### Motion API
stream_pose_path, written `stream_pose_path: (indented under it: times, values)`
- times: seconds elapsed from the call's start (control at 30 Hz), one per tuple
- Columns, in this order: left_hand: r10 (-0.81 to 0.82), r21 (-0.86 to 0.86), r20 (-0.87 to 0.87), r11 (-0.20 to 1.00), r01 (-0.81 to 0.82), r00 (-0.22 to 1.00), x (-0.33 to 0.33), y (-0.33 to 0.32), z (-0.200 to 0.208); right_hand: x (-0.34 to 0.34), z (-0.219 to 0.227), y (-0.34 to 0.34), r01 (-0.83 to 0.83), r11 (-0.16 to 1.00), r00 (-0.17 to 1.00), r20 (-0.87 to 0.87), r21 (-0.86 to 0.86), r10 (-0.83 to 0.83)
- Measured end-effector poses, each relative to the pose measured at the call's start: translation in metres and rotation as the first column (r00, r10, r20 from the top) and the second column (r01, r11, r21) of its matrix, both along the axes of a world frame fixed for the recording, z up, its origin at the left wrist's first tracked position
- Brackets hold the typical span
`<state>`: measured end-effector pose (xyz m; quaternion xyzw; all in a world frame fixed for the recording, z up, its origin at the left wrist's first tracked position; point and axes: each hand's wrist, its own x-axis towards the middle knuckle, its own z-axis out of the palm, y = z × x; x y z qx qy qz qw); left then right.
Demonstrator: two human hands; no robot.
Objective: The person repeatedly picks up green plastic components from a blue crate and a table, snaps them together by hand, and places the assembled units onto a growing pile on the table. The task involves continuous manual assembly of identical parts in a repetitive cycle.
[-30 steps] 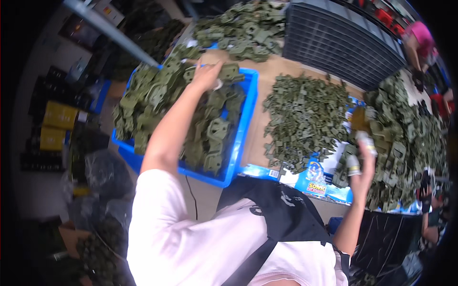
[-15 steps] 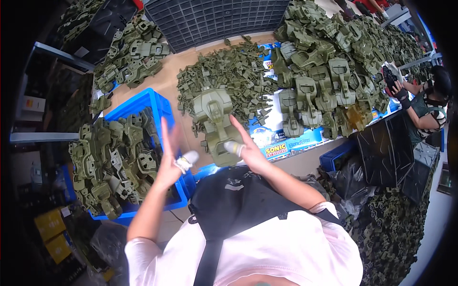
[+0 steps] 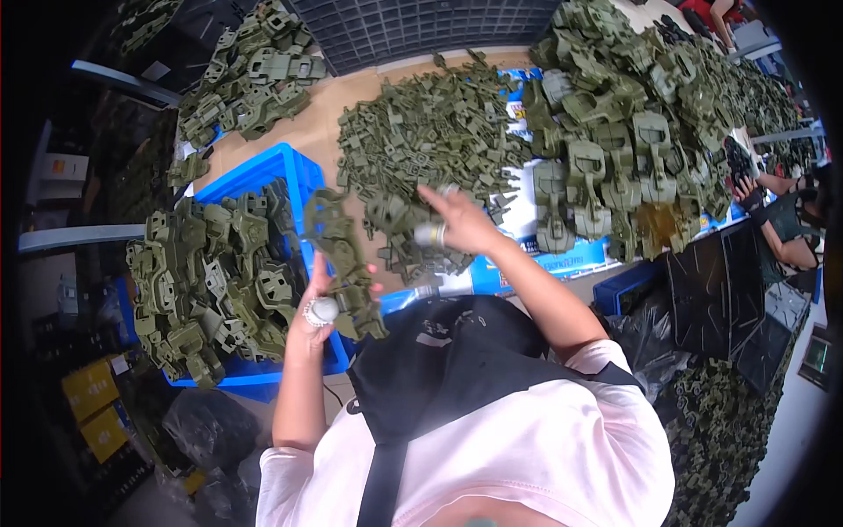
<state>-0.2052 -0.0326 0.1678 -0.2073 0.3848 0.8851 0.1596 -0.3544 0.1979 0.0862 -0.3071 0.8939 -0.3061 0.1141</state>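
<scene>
A green plastic toy vehicle body, turned on its side, is in my left hand, beside the blue crate. My fingers are closed round its lower part, and a white wrap covers the thumb. My right hand hovers over the near part of a heap of small green plastic parts. Its index finger is stretched out and apart from the white-wrapped thumb. A blurred green piece shows just beyond these fingertips; whether they touch it I cannot tell.
The blue crate at left holds stacked green bodies. More bodies are piled at far left and right. A black grid crate stands behind the small parts. Another person's hand works at far right.
The vehicle body has passed from beside my right hand to my left hand and is turned on its side. My left hand has closed round it; my right hand has moved up over the small parts.
</scene>
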Motion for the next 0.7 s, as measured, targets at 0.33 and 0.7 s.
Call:
stream_pose_path:
  times: [0.33, 0.7]
  values:
    - [0.033, -0.139, -0.126, 0.989, -0.051, 0.991, -0.044, 0.024, 0.000, -0.093, 0.013, 0.026, 0.179, 0.983, 0.919, -0.362, 0.039, -0.153]
    - [-0.439, -0.370, -0.122, 0.852, 0.370, 0.890, -0.058, 0.053, 0.017, 0.037, 0.113, 0.045, -0.070, 0.994, 0.997, -0.042, -0.088, 0.067]
